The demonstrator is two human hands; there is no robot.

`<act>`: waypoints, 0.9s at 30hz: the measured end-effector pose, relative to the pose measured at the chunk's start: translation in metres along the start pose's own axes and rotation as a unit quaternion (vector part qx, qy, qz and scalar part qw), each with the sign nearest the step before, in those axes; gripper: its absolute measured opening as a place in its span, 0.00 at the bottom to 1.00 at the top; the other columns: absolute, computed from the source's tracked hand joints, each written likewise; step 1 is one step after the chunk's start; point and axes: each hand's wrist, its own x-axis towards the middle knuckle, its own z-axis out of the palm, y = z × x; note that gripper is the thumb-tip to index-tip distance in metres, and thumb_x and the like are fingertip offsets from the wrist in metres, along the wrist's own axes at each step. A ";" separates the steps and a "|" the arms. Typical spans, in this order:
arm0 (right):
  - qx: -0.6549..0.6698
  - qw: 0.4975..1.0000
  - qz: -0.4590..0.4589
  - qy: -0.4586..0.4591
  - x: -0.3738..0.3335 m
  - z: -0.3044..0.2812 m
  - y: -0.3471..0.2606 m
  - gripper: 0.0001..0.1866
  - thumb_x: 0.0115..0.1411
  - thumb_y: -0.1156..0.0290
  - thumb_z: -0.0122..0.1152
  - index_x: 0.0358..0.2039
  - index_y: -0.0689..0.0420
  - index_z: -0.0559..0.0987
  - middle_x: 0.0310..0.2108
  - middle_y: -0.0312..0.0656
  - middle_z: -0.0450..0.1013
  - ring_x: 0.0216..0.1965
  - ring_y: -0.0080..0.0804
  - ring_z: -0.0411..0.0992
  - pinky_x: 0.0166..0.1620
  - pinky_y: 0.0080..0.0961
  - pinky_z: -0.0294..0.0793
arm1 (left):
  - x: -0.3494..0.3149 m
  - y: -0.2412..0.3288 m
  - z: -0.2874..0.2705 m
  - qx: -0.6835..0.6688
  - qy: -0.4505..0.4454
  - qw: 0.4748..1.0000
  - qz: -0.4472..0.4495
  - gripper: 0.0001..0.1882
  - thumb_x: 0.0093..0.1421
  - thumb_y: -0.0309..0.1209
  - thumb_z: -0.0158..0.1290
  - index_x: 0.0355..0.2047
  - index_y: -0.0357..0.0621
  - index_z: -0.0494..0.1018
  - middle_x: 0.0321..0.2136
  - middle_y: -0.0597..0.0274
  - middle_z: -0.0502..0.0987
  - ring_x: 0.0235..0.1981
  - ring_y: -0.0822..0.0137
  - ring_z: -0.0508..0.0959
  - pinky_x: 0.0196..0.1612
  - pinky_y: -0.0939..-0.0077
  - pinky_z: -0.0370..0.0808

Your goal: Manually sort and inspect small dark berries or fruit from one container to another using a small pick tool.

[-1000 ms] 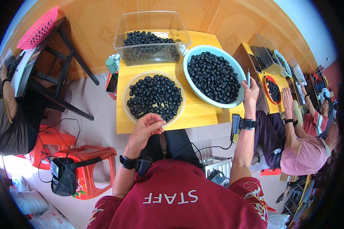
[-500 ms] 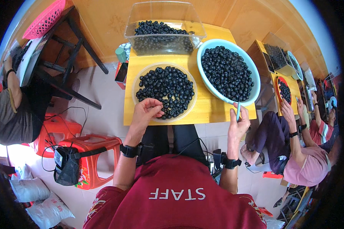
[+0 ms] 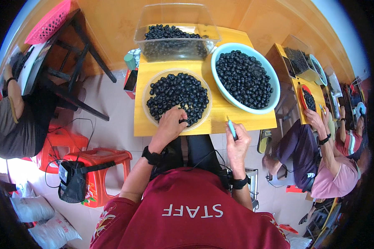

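Note:
My left hand [image 3: 171, 124] reaches over the near rim of a shallow round tray [image 3: 146, 99], fingers pinched on a black bead [image 3: 183, 121]. Inside the tray lie many more round black beads [image 3: 179, 91], some showing a small hole. My right hand [image 3: 238, 145] is just off the table's front edge, closed around a slim tool with a light blue handle [image 3: 232, 129]; its tip points up and away from me. Beyond that hand stands a light blue bowl [image 3: 277, 94] heaped with the same beads.
A clear plastic bin [image 3: 176, 12] with more beads stands at the back of the yellow table [image 3: 253, 120]. A phone [image 3: 131, 81] and a green-lidded container [image 3: 129, 61] are at its left. Red stools [image 3: 97, 155] stand left; a co-worker in pink [image 3: 332, 178] sits right.
My left hand has moved right over the tray's near side, now with a bead between its fingertips. My right hand, still gripping the tool, has come left and down, away from the bowl's rim.

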 end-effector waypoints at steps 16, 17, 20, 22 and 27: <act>0.121 0.981 -0.060 -0.140 -0.003 0.007 -0.025 0.08 0.52 0.75 0.57 0.33 0.64 0.77 0.20 0.44 0.70 0.18 0.29 0.67 0.23 0.22 0.64 | -0.020 0.029 -0.024 -0.635 -0.063 0.759 -0.129 0.10 0.53 0.21 0.53 0.37 0.39 0.70 0.32 0.63 0.75 0.32 0.73 0.76 0.36 0.82 0.74; 0.122 0.980 -0.061 -0.143 -0.003 0.006 -0.030 0.08 0.52 0.75 0.57 0.33 0.64 0.77 0.20 0.44 0.70 0.18 0.29 0.67 0.23 0.22 0.64 | -0.021 0.030 -0.021 -0.661 -0.076 0.735 -0.131 0.10 0.53 0.21 0.53 0.38 0.39 0.71 0.33 0.63 0.75 0.32 0.73 0.76 0.36 0.82 0.74; 0.076 0.980 -0.065 -0.173 -0.002 0.004 -0.042 0.08 0.52 0.74 0.58 0.33 0.63 0.77 0.20 0.43 0.70 0.17 0.29 0.66 0.22 0.21 0.63 | -0.023 0.028 -0.014 -0.699 -0.097 0.697 -0.127 0.11 0.54 0.22 0.53 0.40 0.39 0.71 0.34 0.62 0.75 0.33 0.73 0.76 0.37 0.82 0.74; 0.050 0.980 -0.084 -0.175 -0.003 0.005 -0.046 0.08 0.52 0.73 0.59 0.32 0.61 0.78 0.20 0.43 0.70 0.17 0.32 0.68 0.21 0.23 0.65 | -0.024 0.029 -0.012 -0.701 -0.099 0.689 -0.154 0.11 0.54 0.22 0.53 0.39 0.39 0.71 0.34 0.63 0.75 0.32 0.73 0.76 0.37 0.82 0.74; 0.025 0.979 -0.101 -0.174 -0.005 0.008 -0.048 0.07 0.51 0.71 0.60 0.32 0.59 0.78 0.20 0.43 0.70 0.18 0.35 0.69 0.22 0.27 0.66 | -0.025 0.030 -0.014 -0.698 -0.121 0.693 -0.137 0.11 0.54 0.22 0.52 0.39 0.39 0.71 0.33 0.63 0.75 0.32 0.74 0.76 0.37 0.81 0.74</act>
